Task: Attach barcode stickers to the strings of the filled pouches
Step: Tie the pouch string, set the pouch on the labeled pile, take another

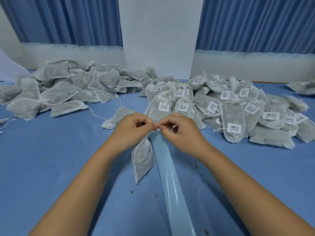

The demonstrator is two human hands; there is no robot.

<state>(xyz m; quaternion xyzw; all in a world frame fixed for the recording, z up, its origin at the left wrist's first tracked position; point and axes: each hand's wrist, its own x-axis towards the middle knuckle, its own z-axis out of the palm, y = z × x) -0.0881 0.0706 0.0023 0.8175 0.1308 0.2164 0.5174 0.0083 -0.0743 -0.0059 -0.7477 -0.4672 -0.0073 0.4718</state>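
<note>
Step in hand: fixing one barcode label to the string of one pouch, as I judge; the two hands meet over the table [51, 159] for this.
Left hand [131, 129]: fingers curled, holding the top end of the pouch [143, 160], thumb and forefinger pinched close to the other hand.
Right hand [180, 132]: fingers curled also, thumb and forefinger pinching a small white piece [158, 127] between the two hands.
White piece: too small to tell if it is the sticker, the string, or both folded together.
Pouch: filled, it lies slanted from under the left hand toward the person, touching the pale blue strip [172, 188].
Pale blue strip: long and shiny, it runs from under the hands to the near edge; probably the backing paper of the stickers.
Unlabelled pile [56, 89]: many filled pouches with loose strings, far left on the table.
Labelled pile [238, 108]: pouches with barcode labels already on them, far right, well apart from the left pile.
Progress: roughly half, judged from the two piles.
Next move: it calls for pressing the sticker's two halves flat around the string, with edges aligned, then placing the pouch on the right pile.
Risk: the thin string can slip out before the glue closes.
</note>
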